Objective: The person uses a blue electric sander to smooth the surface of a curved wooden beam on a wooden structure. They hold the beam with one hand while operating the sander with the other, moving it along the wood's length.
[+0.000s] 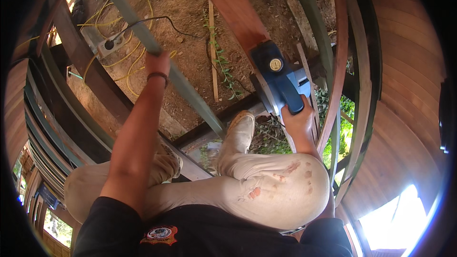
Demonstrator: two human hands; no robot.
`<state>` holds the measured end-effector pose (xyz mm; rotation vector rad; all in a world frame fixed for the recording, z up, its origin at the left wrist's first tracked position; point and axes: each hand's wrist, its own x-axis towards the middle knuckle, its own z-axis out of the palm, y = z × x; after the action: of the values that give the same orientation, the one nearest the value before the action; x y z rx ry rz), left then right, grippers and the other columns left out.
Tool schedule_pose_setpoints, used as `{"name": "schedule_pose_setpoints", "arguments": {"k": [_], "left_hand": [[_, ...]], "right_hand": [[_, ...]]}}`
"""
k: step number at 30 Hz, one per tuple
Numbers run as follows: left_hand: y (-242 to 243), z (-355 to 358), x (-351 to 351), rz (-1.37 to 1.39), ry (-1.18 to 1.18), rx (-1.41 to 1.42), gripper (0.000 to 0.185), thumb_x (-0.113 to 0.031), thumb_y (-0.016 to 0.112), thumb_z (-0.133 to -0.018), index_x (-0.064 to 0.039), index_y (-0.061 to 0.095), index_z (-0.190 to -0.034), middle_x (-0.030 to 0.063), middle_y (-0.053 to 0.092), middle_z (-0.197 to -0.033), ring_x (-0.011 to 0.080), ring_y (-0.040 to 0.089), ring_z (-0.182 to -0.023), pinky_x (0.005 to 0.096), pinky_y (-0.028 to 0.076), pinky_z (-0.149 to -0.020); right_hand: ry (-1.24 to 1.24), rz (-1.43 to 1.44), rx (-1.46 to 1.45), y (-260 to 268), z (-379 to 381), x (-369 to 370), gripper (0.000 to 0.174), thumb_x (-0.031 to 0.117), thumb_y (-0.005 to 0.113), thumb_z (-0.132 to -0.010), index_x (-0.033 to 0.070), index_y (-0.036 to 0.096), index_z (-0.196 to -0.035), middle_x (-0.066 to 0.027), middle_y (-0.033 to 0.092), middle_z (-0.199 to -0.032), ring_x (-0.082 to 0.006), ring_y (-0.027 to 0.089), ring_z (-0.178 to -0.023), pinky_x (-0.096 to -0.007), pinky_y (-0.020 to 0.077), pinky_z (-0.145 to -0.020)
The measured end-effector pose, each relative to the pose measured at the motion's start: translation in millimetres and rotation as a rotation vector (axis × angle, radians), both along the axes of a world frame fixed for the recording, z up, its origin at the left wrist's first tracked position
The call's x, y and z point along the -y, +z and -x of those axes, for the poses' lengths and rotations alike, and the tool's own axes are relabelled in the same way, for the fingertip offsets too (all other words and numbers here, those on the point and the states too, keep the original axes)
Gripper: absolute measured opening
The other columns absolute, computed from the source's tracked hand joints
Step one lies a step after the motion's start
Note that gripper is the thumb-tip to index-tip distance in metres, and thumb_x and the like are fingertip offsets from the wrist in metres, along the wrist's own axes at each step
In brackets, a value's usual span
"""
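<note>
My right hand [300, 119] is wrapped around the rear handle of a blue electric hand planer [268, 55]. The planer sits over the near part of a reddish-brown wooden plank [234, 5], which runs away from me. A round dial tops the planer's front. To the left, my left hand [158, 64] grips a narrow grey-green beam [191, 94] that slants across the view. Its lower end reaches down near my shoe [241, 134].
A yellow cord [150, 3] loops over the bare earth around a socket block [111, 45], where a black cable [153, 18] leads off. Dark and green beams [316, 14] stand at right, beside a curved-looking plank wall [410, 50]. A thin wooden strip [213, 50] lies on the ground.
</note>
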<state>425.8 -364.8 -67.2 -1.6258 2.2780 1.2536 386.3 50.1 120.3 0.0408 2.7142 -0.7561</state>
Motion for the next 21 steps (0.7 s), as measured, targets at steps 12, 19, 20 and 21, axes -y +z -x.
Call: {"name": "schedule_pose_setpoints", "arguments": {"k": [12, 19, 20, 21], "left_hand": [[10.8, 0.0, -9.0, -0.029, -0.048, -0.006, 0.057, -0.03, 0.073, -0.077, 0.0, 0.059, -0.123, 0.0223, 0.072, -0.112, 0.0406, 0.069, -0.108, 0.0478, 0.053, -0.095], [4.8, -2.0, -12.8, -0.073, -0.035, -0.043, 0.053, -0.026, 0.072, -0.078, 0.0, 0.058, -0.122, 0.0223, 0.072, -0.111, 0.0407, 0.069, -0.105, 0.0482, 0.054, -0.092], [1.0, -3.0, -10.6, -0.09, -0.03, -0.051, 0.053, -0.025, 0.071, -0.078, 0.0, 0.058, -0.122, 0.0223, 0.072, -0.111, 0.0407, 0.07, -0.105, 0.0482, 0.055, -0.091], [2.6, -0.1, -9.7, -0.088, -0.031, -0.035, 0.053, -0.025, 0.072, -0.078, 0.001, 0.058, -0.122, 0.0225, 0.072, -0.112, 0.0406, 0.07, -0.105, 0.0481, 0.055, -0.091]], "right_hand": [[0.048, -0.019, -0.047, 7.1, 76.6, 90.4, 0.034, 0.021, 0.074, -0.077, 0.001, 0.068, -0.103, -0.0238, 0.072, -0.081, -0.043, 0.073, -0.083, -0.0466, 0.0583, -0.074], [0.093, 0.002, -0.046, 3.1, 126.3, 148.6, 0.041, 0.027, 0.075, -0.077, 0.003, 0.069, -0.11, -0.0251, 0.073, -0.094, -0.0417, 0.072, -0.095, -0.0481, 0.0574, -0.083], [0.113, 0.017, -0.056, 2.4, 133.0, 159.0, 0.047, 0.029, 0.075, -0.077, 0.002, 0.069, -0.115, -0.0268, 0.073, -0.097, -0.0419, 0.072, -0.098, -0.0491, 0.0579, -0.085], [0.119, 0.009, -0.045, 0.1, 140.7, 169.3, 0.048, 0.03, 0.074, -0.077, 0.003, 0.068, -0.116, -0.0266, 0.073, -0.099, -0.0416, 0.071, -0.099, -0.0489, 0.0577, -0.086]]}}
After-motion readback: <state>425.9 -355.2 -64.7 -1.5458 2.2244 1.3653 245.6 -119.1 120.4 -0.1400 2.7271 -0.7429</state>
